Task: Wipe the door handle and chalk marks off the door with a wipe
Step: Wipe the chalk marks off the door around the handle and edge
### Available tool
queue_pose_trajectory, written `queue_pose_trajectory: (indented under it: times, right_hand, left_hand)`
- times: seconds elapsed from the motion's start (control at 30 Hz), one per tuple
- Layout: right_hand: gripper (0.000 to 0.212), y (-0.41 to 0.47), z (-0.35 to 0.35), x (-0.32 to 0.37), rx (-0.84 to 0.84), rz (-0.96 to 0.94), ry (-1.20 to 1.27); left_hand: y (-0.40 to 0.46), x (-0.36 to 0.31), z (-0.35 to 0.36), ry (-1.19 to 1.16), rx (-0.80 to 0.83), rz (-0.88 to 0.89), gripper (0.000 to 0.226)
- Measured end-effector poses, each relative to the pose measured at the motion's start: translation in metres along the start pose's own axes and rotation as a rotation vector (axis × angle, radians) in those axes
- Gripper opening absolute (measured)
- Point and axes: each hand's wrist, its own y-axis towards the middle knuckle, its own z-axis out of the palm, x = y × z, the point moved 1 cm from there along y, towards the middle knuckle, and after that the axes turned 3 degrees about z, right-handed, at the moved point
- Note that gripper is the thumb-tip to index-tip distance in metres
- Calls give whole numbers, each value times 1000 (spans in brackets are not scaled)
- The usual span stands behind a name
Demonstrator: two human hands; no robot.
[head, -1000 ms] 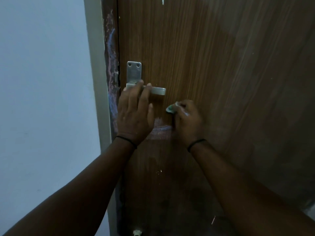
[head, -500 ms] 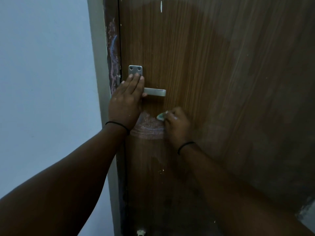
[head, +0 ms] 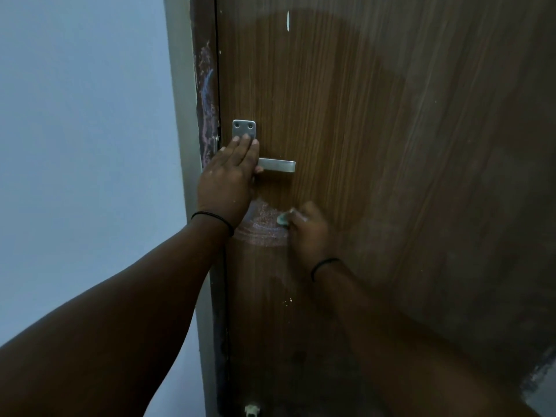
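The brown wooden door (head: pixel 376 139) fills the right of the view. Its metal handle (head: pixel 278 166) sticks out to the right from a plate (head: pixel 243 127) near the door's left edge. My left hand (head: pixel 228 182) lies over the base of the handle, fingers flat on the plate and thumb under the lever. Below the handle is a pale pink chalk smear (head: pixel 261 228) in curved streaks. My right hand (head: pixel 310 233) presses a small wadded greenish-white wipe (head: pixel 282 219) against the door at the smear's right edge.
Pink and blue chalk marks (head: pixel 206 94) run down the dark door frame left of the handle. A pale wall (head: pixel 84 130) lies further left. A white fleck (head: pixel 288 21) sits high on the door, and a small white object (head: pixel 252 410) is at the bottom.
My left hand slid up from the lever onto the plate. My right hand moved the wipe down and left to the chalk smear, more of which now shows.
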Motion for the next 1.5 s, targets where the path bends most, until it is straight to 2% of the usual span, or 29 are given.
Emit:
queue_pose_trajectory:
  times: [0.07, 0.1, 0.2, 0.27, 0.33, 0.43, 0.53, 0.63, 0.73, 0.83, 0.9, 0.97, 1.0, 1.1, 1.17, 1.27, 1.33, 1.43, 1.5]
  right_hand:
    - [17, -15, 3, -16, 46, 19, -11]
    - [14, -19, -4, -26, 12, 58, -20]
    - [15, -12, -32, -42, -206, 132, 32]
    - [14, -1, -32, -40, -275, 131, 55]
    - [11, -2, -16, -28, -246, 81, 65]
    - [10, -28, -2, -34, -111, 61, 44]
    - [16, -35, -23, -57, -195, 154, 19]
    - [16, -19, -32, -53, -262, 215, 34]
    - [18, -26, -12, -38, -180, 165, 8]
    - [16, -45, -8, -44, -144, 150, 10]
    - [13, -43, -18, -55, -229, 216, -14]
    - [12, -34, -24, -56, -300, 292, 12]
    - [12, -30, -24, -52, -290, 295, 33]
    - [20, -38, -2, -38, -122, 195, -15]
    - [22, -54, 7, -45, -46, 223, -8]
    - [14, -65, 8, -59, -228, 371, 28]
    - [9, -61, 15, -48, -329, 385, 61]
    - [9, -55, 48, -22, -242, 317, 68]
    - [11, -58, 62, -19, -246, 310, 91]
  left_hand:
    - [0, -1, 0, 0, 9, -18, 45]
    - [0, -2, 1, -5, 11, -24, 46]
    - [0, -2, 4, -20, -5, -39, 45]
    - [-1, -2, 7, -27, -28, -41, 45]
    - [-1, -2, 10, -35, -47, -41, 45]
    - [-3, 0, 13, -33, -62, -45, 45]
    - [-5, -1, 17, -43, -87, -45, 45]
    - [-9, -9, 21, -95, -123, -98, 48]
    - [-29, -22, 29, -192, -192, -185, 54]
    - [-71, -27, 49, -183, -205, -223, 60]
    - [-103, -27, 68, -196, -163, -268, 50]
    - [-130, -29, 85, -252, -88, -349, 17]
    - [-141, -32, 93, -312, -17, -407, 11]
    - [-158, -36, 115, -487, 146, -622, 28]
    - [-156, -36, 122, -519, 202, -671, 39]
    - [-147, -31, 129, -549, 222, -690, 43]
    - [-140, -27, 131, -560, 212, -701, 46]
    - [-133, -20, 138, -487, 183, -700, 58]
    - [-131, -18, 140, -443, 185, -685, 61]
